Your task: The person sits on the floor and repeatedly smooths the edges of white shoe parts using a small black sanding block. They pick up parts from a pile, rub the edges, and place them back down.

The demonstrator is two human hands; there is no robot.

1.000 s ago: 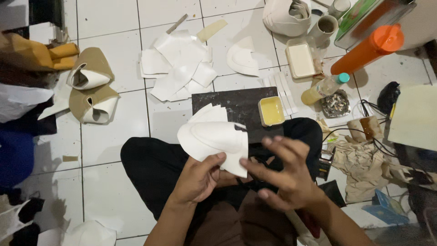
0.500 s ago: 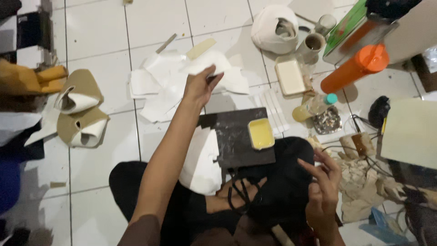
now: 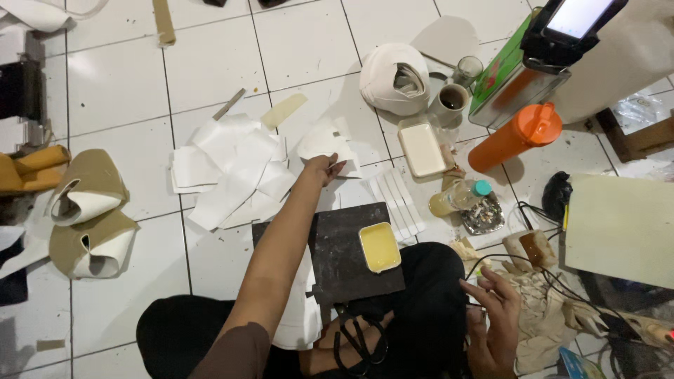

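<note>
Both hands work apart: the left hand (image 3: pixel 324 168) is stretched far forward on a straight, extended arm, its fingers closed on the edge of a white cut sheet piece (image 3: pixel 324 140) lying on the white tiled floor (image 3: pixel 112 91) beside the heap; the right hand (image 3: pixel 495 319) stays low by the knee, fingers loosely curled, touching thin black cables (image 3: pixel 540 281) over a crumpled beige cloth (image 3: pixel 544 316); whether it grips anything I cannot tell.

Largest first: one loose heap of white cut sheets (image 3: pixel 232 172) lies just left of the reaching hand. One pale cream flat board (image 3: pixel 621 228) sits at the right. Two tan-and-white rolled material pieces (image 3: pixel 88 217) lie at the left. One dark square work board (image 3: pixel 347 253) rests before the lap, carrying one small yellow-filled rectangular tray (image 3: pixel 380 246). One white rolled bundle (image 3: pixel 394 78) lies further off. One tall orange plastic bottle (image 3: pixel 516 137) stands tilted near one white rectangular tray (image 3: pixel 422 149). One pair of black-handled scissors (image 3: pixel 358 340) lies on the lap.
</note>
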